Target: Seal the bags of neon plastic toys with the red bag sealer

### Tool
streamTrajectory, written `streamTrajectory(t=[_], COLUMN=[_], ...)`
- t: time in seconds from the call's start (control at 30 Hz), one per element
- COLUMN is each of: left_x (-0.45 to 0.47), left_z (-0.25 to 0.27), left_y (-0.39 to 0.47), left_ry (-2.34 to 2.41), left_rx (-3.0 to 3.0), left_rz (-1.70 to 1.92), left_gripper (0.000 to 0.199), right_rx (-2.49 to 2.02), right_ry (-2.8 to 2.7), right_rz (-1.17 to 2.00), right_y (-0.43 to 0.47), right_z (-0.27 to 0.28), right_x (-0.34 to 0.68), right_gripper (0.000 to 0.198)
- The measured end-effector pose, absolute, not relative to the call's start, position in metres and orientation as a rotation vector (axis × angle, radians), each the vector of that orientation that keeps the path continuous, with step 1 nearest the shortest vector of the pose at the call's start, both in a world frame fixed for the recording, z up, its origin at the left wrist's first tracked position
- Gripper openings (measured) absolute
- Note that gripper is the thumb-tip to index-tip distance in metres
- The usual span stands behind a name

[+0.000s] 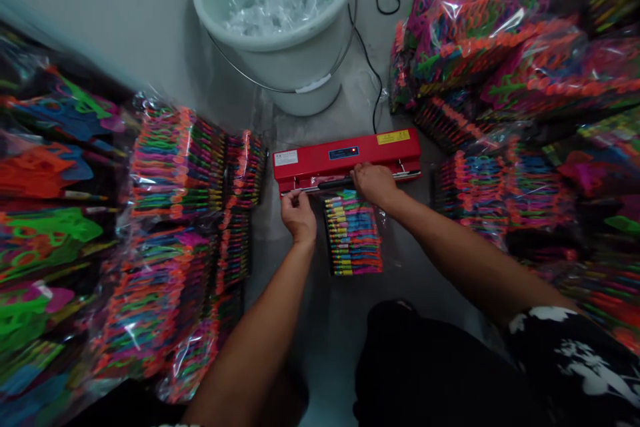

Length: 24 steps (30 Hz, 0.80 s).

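Observation:
A red bag sealer [320, 155] lies on the floor in front of me, a small light glowing on its panel. My right hand [374, 183] is closed over the right part of the black handle [336, 183] on its sealing bar. At the bar's left end my left hand [299, 213] has thumb and fingers pinched together; what they hold is too small to make out. A clear bag of colourful pens or sticks [354, 237] lies flat against the sealer's near side, its top edge hidden under the bar.
Behind the sealer stands a pale bucket [300, 40] holding crumpled clear plastic [280, 3]. A black cord [376, 80] runs back from the sealer. Bagged bundles of bright items are piled on the left [170, 167] and on the right [500, 47].

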<state>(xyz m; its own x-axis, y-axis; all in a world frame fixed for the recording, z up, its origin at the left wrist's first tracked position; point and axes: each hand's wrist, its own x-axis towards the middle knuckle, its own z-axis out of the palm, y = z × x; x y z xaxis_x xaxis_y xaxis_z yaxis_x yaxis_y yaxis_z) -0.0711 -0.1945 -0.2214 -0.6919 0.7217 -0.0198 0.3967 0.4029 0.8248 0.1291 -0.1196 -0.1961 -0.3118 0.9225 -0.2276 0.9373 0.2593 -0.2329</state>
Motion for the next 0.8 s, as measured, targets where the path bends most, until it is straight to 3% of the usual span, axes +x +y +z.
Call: streamTrajectory(t=[0.1,0.27,0.37,0.57,0.8], left_x=[-0.082,-0.101,-0.103,-0.086,-0.070], left_z=[-0.199,-0.185,-0.184,-0.176,-0.168], left_y=[-0.171,-0.126,-0.108,-0.099,-0.104], left_ry=[2.286,2.209,2.246,2.319,2.391], left_rx=[1.110,1.340,1.356,1.289,1.210], left_rz=[1.002,0.159,-0.128,-0.232,-0.183], left_gripper=[0.028,0.030,0.037,0.047,0.040], right_rx=[1.772,1.790,1.811,1.820,1.837], right_ry=[2.457,2.421,2.415,2.361,2.369], right_rz=[-0.513,-0.553,-0.548,-0.576,-0.601], right_y=[-0.122,-0.125,-0.126,-0.127,-0.127], right_z=[-0.199,-0.196,-0.194,-0.188,-0.187], right_x=[0.129,0.127,0.124,0.122,0.121], right_gripper=[0.048,0.047,0.046,0.042,0.042])
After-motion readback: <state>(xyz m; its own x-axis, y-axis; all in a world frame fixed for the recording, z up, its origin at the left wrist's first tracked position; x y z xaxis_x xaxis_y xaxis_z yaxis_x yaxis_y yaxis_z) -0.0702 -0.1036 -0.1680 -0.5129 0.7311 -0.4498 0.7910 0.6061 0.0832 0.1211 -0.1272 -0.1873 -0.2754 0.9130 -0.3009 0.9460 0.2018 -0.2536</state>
